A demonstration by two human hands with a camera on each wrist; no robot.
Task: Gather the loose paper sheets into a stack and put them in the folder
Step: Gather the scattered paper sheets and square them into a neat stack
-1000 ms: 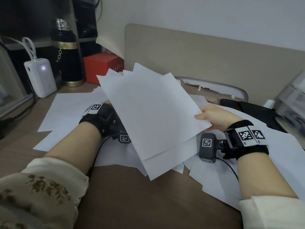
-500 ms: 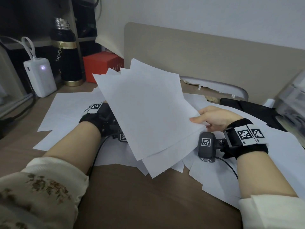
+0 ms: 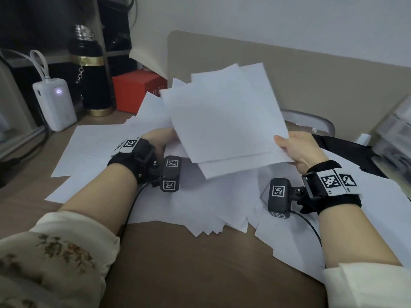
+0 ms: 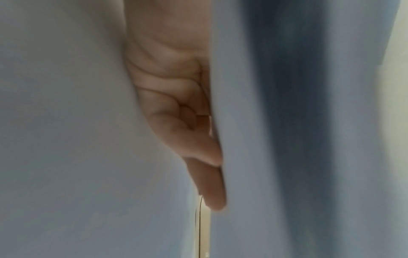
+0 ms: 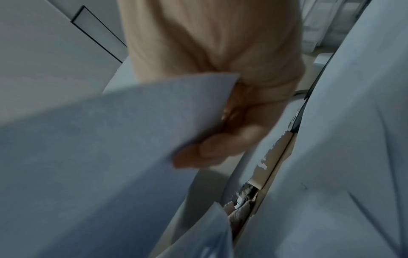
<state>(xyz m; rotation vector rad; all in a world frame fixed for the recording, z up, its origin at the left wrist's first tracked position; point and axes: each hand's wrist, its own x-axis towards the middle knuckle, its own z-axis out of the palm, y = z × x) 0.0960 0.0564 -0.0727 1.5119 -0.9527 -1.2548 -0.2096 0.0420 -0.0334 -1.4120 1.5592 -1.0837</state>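
Note:
I hold a loose bundle of white sheets (image 3: 224, 121) tilted up above the desk. My right hand (image 3: 293, 150) pinches its lower right corner, thumb on the front face; the right wrist view shows the curled fingers (image 5: 220, 148) under that corner (image 5: 154, 122). My left hand (image 3: 155, 141) sits at the bundle's lower left edge, with no thumb showing on the front. Its fingers (image 4: 198, 148) lie straight against the paper in the left wrist view. More loose sheets (image 3: 200, 203) cover the desk beneath. A flat black folder (image 3: 347, 152) lies at the right, partly under paper.
At the back left stand a white power bank (image 3: 55, 103), a black flask (image 3: 91, 74) and a red box (image 3: 138, 92). A beige partition (image 3: 311, 70) closes the back. Clear plastic drawers (image 3: 395, 130) stand at the far right. Bare brown desk (image 3: 200, 263) lies near me.
The bundle has swung to the right and turned squarer to me. My right hand moved right with its corner. The left hand now shows at the bundle's lower left edge.

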